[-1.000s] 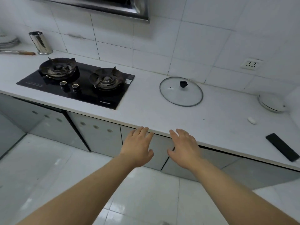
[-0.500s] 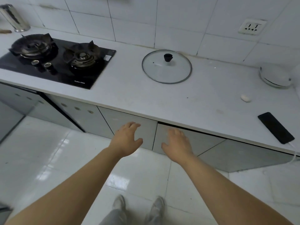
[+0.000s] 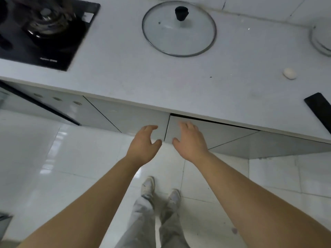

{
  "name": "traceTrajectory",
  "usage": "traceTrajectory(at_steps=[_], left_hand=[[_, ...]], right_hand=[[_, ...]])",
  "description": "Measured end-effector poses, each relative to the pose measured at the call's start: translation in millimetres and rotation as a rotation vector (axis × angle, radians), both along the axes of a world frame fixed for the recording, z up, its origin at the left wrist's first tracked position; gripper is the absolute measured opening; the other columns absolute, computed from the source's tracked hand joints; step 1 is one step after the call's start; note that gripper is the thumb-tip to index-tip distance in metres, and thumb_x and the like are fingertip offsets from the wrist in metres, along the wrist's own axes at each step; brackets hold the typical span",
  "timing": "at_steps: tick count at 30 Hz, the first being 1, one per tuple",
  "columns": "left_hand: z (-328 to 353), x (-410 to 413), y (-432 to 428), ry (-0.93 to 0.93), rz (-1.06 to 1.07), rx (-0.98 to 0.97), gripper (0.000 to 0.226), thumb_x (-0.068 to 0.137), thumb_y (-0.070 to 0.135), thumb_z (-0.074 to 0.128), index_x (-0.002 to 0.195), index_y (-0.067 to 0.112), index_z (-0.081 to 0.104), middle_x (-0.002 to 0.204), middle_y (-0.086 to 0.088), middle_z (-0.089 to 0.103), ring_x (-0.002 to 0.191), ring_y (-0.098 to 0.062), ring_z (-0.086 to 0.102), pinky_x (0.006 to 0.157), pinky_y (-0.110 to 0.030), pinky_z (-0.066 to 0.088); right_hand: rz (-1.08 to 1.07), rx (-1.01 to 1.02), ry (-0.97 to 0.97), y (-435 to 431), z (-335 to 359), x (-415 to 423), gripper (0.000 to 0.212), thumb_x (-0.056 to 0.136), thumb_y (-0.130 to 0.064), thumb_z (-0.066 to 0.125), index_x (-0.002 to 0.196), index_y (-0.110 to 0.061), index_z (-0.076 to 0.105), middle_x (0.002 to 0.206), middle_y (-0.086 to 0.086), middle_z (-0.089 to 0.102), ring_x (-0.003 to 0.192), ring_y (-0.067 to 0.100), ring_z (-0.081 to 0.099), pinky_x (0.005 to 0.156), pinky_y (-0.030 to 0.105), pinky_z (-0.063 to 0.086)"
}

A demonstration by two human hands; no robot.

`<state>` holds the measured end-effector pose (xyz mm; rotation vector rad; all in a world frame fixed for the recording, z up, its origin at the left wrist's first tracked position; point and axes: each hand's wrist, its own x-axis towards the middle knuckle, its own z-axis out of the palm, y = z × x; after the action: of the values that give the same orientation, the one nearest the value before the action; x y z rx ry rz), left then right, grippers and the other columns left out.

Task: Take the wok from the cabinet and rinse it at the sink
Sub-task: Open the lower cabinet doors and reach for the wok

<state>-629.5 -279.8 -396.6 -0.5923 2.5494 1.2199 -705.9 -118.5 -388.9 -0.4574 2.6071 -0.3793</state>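
Observation:
Two grey cabinet doors meet under the white countertop (image 3: 161,83): a left door (image 3: 136,117) and a right door (image 3: 215,130). The right door stands slightly ajar, with a dark gap along its top. My left hand (image 3: 143,145) reaches toward the seam between the doors, fingers relaxed and empty. My right hand (image 3: 191,140) is spread in front of the right door's left edge, also empty. Whether either hand touches a door is unclear. No wok and no sink are in view.
On the countertop lie a glass lid (image 3: 179,29) with a black knob, a black gas hob (image 3: 41,31) at the left, a white bowl (image 3: 322,38), a small white lump (image 3: 289,73) and a black phone (image 3: 320,108). My feet (image 3: 159,188) stand on glossy white floor tiles.
My head has tilted down and moved closer, so the countertop fills the top of the view. Both hands have dropped from the counter edge to the cabinet doors and drawn together at the seam.

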Motion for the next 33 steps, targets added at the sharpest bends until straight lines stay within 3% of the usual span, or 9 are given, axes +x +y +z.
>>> traceTrajectory(at_steps=[3, 5, 8, 11, 14, 16, 20, 28, 33], left_hand=[[-30.6, -4.4, -1.9, -0.007, -0.084, -0.03, 0.054, 0.096, 0.022, 0.065, 0.148, 0.019, 0.049, 0.155, 0.001, 0.046, 0.14, -0.021, 0.046, 0.107, -0.024, 0.032], [-44.6, -6.8, -3.8, -0.041, -0.022, 0.081, 0.052, 0.096, 0.022, 0.066, 0.146, 0.023, 0.052, 0.15, 0.006, 0.049, 0.132, -0.019, 0.051, 0.104, -0.025, 0.037], [-55.4, -13.6, -9.5, -0.138, 0.27, 0.461, 0.043, 0.096, 0.021, 0.069, 0.138, 0.026, 0.06, 0.136, 0.009, 0.058, 0.128, -0.01, 0.052, 0.103, -0.029, 0.042], [-64.9, -21.2, -20.7, -0.176, 0.59, 0.957, 0.028, 0.098, 0.022, 0.066, 0.126, 0.017, 0.067, 0.13, -0.001, 0.069, 0.128, -0.021, 0.062, 0.109, -0.043, 0.05], [-70.4, -28.1, -29.0, -0.182, 0.859, 1.425, 0.039, 0.102, 0.04, 0.054, 0.126, 0.01, 0.064, 0.131, -0.011, 0.071, 0.126, -0.031, 0.066, 0.105, -0.049, 0.052], [-75.0, -32.1, -31.2, -0.185, 0.948, 1.546, 0.054, 0.102, 0.051, 0.049, 0.131, 0.008, 0.062, 0.131, -0.015, 0.071, 0.123, -0.034, 0.067, 0.105, -0.051, 0.052], [-81.2, -41.8, -29.9, -0.179, 0.971, 1.569, 0.063, 0.1, 0.058, 0.046, 0.135, 0.007, 0.062, 0.13, -0.017, 0.071, 0.122, -0.035, 0.068, 0.108, -0.052, 0.05], [-77.5, -62.3, -33.2, -0.175, 0.918, 1.441, 0.061, 0.102, 0.056, 0.044, 0.133, 0.006, 0.062, 0.131, -0.015, 0.07, 0.119, -0.032, 0.07, 0.101, -0.049, 0.056], [-66.5, -50.1, -30.2, -0.225, 0.855, 1.374, 0.06, 0.102, 0.055, 0.045, 0.131, 0.006, 0.062, 0.132, -0.016, 0.069, 0.12, -0.032, 0.068, 0.102, -0.051, 0.054]], right_hand=[[-0.056, -0.026, -0.033, -5.1, -23.6, 0.0, 0.059, 0.098, -0.028, 0.059, 0.15, -0.009, 0.042, 0.147, 0.013, 0.05, 0.136, 0.033, 0.044, 0.107, 0.043, 0.043], [-0.199, -0.12, -0.121, -8.3, -36.9, 0.9, 0.062, 0.099, -0.028, 0.059, 0.155, -0.012, 0.038, 0.154, 0.011, 0.045, 0.141, 0.03, 0.041, 0.11, 0.041, 0.041], [-0.418, -0.253, -0.211, -11.6, -52.3, 0.2, 0.065, 0.098, -0.028, 0.062, 0.157, -0.015, 0.039, 0.157, 0.008, 0.044, 0.143, 0.026, 0.043, 0.115, 0.036, 0.038], [-0.63, -0.382, -0.297, -14.6, -56.8, -2.6, 0.059, 0.099, -0.024, 0.063, 0.154, -0.017, 0.045, 0.153, 0.002, 0.05, 0.142, 0.022, 0.047, 0.117, 0.037, 0.039], [-1.097, -0.78, -0.581, -21.0, -52.3, -10.5, 0.037, 0.1, -0.021, 0.062, 0.136, -0.013, 0.061, 0.133, 0.004, 0.062, 0.13, 0.025, 0.059, 0.108, 0.049, 0.051], [-1.369, -1.068, -0.742, -21.3, -52.1, -16.3, 0.03, 0.103, -0.026, 0.058, 0.126, -0.008, 0.062, 0.127, 0.013, 0.065, 0.122, 0.029, 0.063, 0.099, 0.053, 0.055], [-1.553, -1.351, -0.804, -18.6, -59.5, -20.2, 0.043, 0.105, -0.036, 0.051, 0.131, -0.003, 0.058, 0.128, 0.02, 0.065, 0.117, 0.034, 0.066, 0.094, 0.053, 0.055], [-1.704, -1.539, -0.7, -15.7, -60.2, -33.2, 0.055, 0.109, -0.043, 0.038, 0.14, 0.0, 0.052, 0.128, 0.022, 0.065, 0.122, 0.036, 0.063, 0.1, 0.055, 0.05], [-1.74, -1.622, -0.673, -17.7, -50.4, -44.0, 0.06, 0.11, -0.044, 0.03, 0.146, 0.001, 0.048, 0.14, 0.022, 0.059, 0.131, 0.037, 0.057, 0.109, 0.058, 0.044]])
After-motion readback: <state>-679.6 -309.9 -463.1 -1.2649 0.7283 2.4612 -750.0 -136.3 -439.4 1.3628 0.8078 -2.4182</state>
